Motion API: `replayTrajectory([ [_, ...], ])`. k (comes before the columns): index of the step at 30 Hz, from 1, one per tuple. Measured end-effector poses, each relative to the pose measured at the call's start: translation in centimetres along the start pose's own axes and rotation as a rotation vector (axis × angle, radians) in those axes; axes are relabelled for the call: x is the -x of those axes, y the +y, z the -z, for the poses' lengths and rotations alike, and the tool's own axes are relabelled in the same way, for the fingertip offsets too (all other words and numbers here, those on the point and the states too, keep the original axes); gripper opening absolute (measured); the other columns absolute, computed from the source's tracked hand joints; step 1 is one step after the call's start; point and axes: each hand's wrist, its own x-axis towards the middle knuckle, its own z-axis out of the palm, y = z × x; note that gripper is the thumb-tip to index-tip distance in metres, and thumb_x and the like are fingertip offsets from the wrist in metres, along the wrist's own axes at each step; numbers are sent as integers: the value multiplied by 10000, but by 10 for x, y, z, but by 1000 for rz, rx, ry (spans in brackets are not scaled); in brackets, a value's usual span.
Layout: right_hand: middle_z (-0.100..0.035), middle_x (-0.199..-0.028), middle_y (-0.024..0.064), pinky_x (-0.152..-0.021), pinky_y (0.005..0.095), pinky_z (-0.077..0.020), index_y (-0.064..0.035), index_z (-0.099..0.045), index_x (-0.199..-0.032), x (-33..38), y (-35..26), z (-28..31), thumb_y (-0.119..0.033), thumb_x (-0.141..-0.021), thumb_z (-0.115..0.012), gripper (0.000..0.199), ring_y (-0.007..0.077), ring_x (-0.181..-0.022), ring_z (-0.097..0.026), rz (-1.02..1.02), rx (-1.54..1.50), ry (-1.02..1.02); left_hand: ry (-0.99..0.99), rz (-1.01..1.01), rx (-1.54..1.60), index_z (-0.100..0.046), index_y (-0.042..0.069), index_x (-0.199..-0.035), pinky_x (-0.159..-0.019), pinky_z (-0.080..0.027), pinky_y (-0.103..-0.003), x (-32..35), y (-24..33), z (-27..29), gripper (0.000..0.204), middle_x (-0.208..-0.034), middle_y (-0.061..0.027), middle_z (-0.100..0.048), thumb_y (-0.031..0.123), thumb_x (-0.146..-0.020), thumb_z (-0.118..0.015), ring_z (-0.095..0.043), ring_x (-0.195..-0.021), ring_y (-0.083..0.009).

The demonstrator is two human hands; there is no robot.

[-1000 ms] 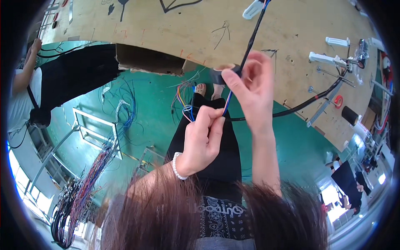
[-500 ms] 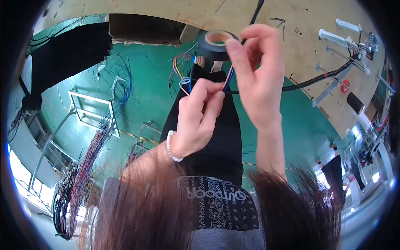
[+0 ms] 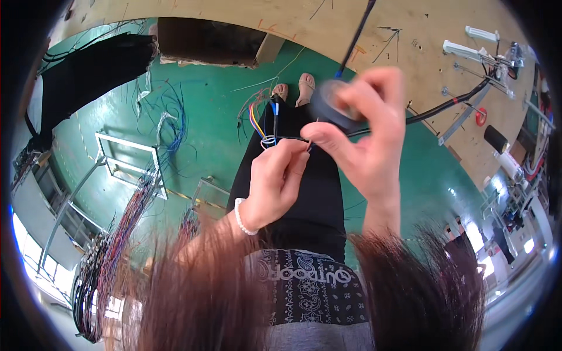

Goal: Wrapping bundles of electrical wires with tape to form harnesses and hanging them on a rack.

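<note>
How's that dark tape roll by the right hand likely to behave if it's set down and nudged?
The dark tape roll is round, so stood on its edge it would probably roll. Laid flat, its broad ring-shaped side should likely keep it from tipping. It may be fairly light, being small beside the right hand.

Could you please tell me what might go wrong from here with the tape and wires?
The dark tape roll, blurred at the right hand, could slip and drop to the green floor.
The loose coloured wires beyond the left hand, fanned out near its pinch, might tangle or catch on the tape.
</note>
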Motion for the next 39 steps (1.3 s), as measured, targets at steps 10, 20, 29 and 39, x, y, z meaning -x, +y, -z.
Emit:
replayTrajectory([
  [10,-511,-1168,113,-814,352,-529,-84,-427,-1189,-18,39,-69,-202,-882,-693,423,234,-1015,-598,-372,-1092,231,-137,227,440,-523,10,-1000,-552,-331,-204,6,-9,6,117,-697,41,-443,124,-994,-495,-381,-629,-31],
  [20,-566,-1101,118,-781,353,-500,29,-620,-955,38,25,-36,-282,-1000,-467,349,251,-930,-592,-294,-496,160,-139,285,503,-501,17,-1013,-514,-310,-205,9,-13,10,87,-645,35,-423,98,-1000,-472,-375,-573,-45],
  [29,-507,-746,-26,-623,311,-442,-33,-535,-1096,1,16,-48,-302,-931,-625,328,83,-747,-527,-466,-386,274,-163,192,243,-519,-4,-998,-490,-363,-244,11,2,9,55,-601,-34,-481,-5,-945,-504,-442,-525,-85],
  [39,-468,-1318,147,-970,448,-469,-9,-511,-1180,47,22,-64,-408,-936,-578,472,275,-1199,-493,-501,-1434,160,-221,139,318,-536,-1,-946,-582,-414,-239,3,-10,23,73,-721,-27,-507,61,-964,-500,-493,-659,-96],
])
